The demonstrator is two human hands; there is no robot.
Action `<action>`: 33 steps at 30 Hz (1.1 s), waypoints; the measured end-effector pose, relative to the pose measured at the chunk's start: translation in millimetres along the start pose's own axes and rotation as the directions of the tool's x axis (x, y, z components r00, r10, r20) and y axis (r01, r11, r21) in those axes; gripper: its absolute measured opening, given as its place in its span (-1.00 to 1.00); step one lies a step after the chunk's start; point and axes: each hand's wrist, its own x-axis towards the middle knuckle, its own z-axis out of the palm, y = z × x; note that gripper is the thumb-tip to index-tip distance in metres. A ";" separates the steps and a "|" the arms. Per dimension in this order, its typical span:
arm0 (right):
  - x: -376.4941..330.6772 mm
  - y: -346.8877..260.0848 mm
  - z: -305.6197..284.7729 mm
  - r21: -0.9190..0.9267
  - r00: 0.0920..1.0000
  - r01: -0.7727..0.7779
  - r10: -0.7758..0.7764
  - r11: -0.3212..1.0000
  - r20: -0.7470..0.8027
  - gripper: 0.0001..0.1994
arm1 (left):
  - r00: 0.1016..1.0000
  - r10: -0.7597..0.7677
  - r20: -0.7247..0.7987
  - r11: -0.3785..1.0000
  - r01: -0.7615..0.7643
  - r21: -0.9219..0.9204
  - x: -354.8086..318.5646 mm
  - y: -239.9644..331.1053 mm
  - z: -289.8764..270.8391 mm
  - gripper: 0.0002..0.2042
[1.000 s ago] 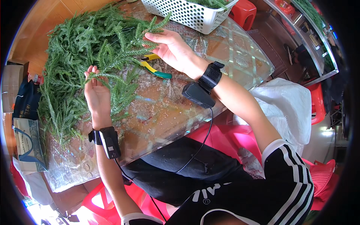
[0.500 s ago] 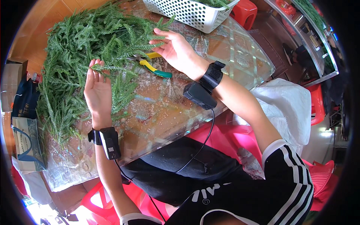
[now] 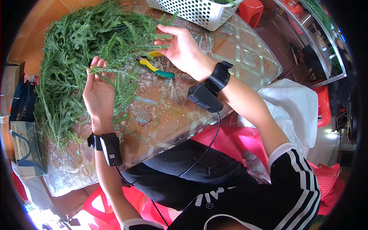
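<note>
While my left hand [image 3: 97,92] pinches a green sprig [image 3: 115,69] in its fingertips, my right hand [image 3: 184,50], fingers loosely spread, touches the fern pile [image 3: 73,50] far left, just beyond the yellow-green pliers [image 3: 155,69].

hands: two are seen, left hand [image 3: 97,90] and right hand [image 3: 184,50] | green sprig heap [image 3: 73,57]: one | yellow-green cutters [image 3: 155,69]: one | white basket [image 3: 195,11]: one | wrist devices: two | red stools: several are counted
</note>
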 end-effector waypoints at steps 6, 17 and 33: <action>2.5 0.3 -1.4 -0.007 1.000 0.011 -0.011 1.000 -0.019 -0.84 | 0.977 0.041 -0.211 0.998 -0.031 0.051 -0.2 -4.9 12.5 -0.72; 1.1 4.4 -0.6 -0.045 1.000 -0.007 0.008 0.999 0.029 -0.86 | 0.999 0.017 0.048 0.999 -0.015 -0.046 -1.7 1.3 1.6 -0.71; 1.2 4.7 1.4 -0.045 0.999 0.014 -0.015 0.999 -0.028 -0.86 | 0.998 -0.049 -0.026 0.987 0.052 0.151 1.4 1.7 -13.3 -0.68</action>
